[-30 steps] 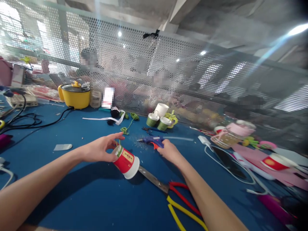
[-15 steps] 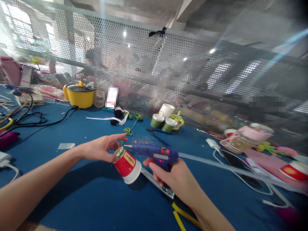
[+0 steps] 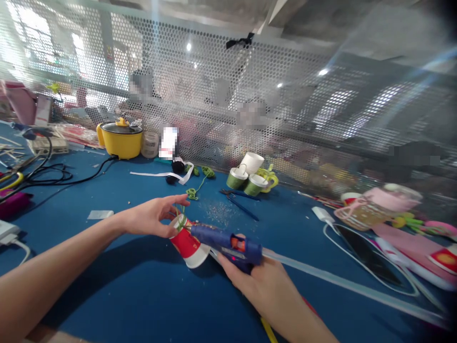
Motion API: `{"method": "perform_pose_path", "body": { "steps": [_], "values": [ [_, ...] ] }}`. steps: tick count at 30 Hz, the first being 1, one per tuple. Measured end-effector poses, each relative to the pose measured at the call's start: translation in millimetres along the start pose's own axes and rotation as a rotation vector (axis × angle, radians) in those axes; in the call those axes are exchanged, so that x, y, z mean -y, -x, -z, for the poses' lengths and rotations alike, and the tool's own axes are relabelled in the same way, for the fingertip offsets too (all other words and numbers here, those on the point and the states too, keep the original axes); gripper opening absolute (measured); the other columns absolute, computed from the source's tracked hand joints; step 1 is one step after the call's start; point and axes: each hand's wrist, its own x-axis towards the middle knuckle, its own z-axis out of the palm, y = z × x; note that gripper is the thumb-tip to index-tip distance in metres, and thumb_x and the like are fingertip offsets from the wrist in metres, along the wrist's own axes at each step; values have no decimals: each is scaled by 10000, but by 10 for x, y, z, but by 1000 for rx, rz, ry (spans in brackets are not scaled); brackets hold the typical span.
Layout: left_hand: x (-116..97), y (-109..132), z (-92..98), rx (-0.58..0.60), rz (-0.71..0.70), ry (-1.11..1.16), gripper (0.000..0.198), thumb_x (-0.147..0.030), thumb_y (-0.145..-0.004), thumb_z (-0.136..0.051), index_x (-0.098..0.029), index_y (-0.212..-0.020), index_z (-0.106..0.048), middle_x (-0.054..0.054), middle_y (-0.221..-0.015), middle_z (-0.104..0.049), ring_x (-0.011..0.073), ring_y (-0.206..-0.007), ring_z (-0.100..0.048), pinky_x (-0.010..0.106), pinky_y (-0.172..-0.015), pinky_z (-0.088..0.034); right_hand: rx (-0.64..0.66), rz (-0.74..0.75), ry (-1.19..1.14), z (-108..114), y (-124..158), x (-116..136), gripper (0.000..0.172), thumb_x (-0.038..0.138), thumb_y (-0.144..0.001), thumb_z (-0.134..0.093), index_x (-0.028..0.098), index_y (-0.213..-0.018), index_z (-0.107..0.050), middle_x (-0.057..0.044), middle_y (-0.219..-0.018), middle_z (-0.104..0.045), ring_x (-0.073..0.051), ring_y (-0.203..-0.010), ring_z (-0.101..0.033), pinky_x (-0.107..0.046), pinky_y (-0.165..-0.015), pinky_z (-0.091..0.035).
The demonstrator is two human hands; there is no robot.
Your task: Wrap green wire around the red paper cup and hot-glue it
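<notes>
The right hand [image 3: 269, 288] is clasping a blue plastic glue gun [image 3: 217, 240], its grip closed firmly around the handle, most of which the fingers and palm are hiding. The left hand [image 3: 152, 219] is keeping a looser grip, thumb and curved fingers partly closed on the narrower end of a red-and-white paper cup [image 3: 186, 244]; some of the fingers are disappearing behind it. The cup is tilting above the bench [image 3: 135, 295] in front of the person, its white end facing lower right. A strand of green yarn [image 3: 182, 221] is lying across the held end, and the metal nozzle is pointing right at it; whether they are touching is hard to make out.

A long translucent glue stick [image 3: 332, 274] is trailing from the gun's rear. Beneath the right hand, large scissors are staying mostly covered, a yellow handle [image 3: 268, 330] running off the lower edge. Farther out, blue-handled pliers [image 3: 243, 207] are lying near two green-wrapped cups [image 3: 246, 182], and a round yellow electric pot [image 3: 123, 144] is sitting at the back left. A bright upright screen [image 3: 168, 142] is showing only as blurred blocks.
</notes>
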Motion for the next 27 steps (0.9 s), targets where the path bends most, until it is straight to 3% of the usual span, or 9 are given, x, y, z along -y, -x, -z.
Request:
{"method": "perform_pose_path", "body": {
  "steps": [4,9,17,27],
  "values": [
    [-1,-4,-3,-8,0,2,808,-184,-674,-644,-190,-1392,-273,168,-1400,-384,233,-1059,-550,410,-875,-475,8,10,27,20,22,28,134,343,-785,-535,247,-718,-600,-38,-707,-663,-213,-658,-596,-327,-674,-484],
    [13,-10,-9,-15,2,13,807,-168,-665,-645,-181,-1385,-280,172,-1411,-367,228,-1049,-547,414,-888,-464,18,15,48,14,41,2,149,344,-810,-519,247,-706,-566,-8,-632,-628,-183,-572,-561,-284,-554,-463],
    [12,4,-5,-18,-11,-9,812,-165,-659,-651,-195,-1385,-287,161,-1410,-374,228,-1044,-552,414,-886,-476,-30,68,88,15,70,44,193,298,-840,-461,237,-684,-557,18,-560,-565,-152,-503,-528,-246,-485,-440],
    [41,8,-5,6,-59,-46,832,-148,-666,-642,-194,-1402,-256,144,-1420,-372,258,-1145,-512,421,-941,-471,-101,209,250,156,10,128,185,227,-809,-494,222,-717,-655,-21,-571,-628,-177,-549,-623,-248,-531,-492]
  ]
}}
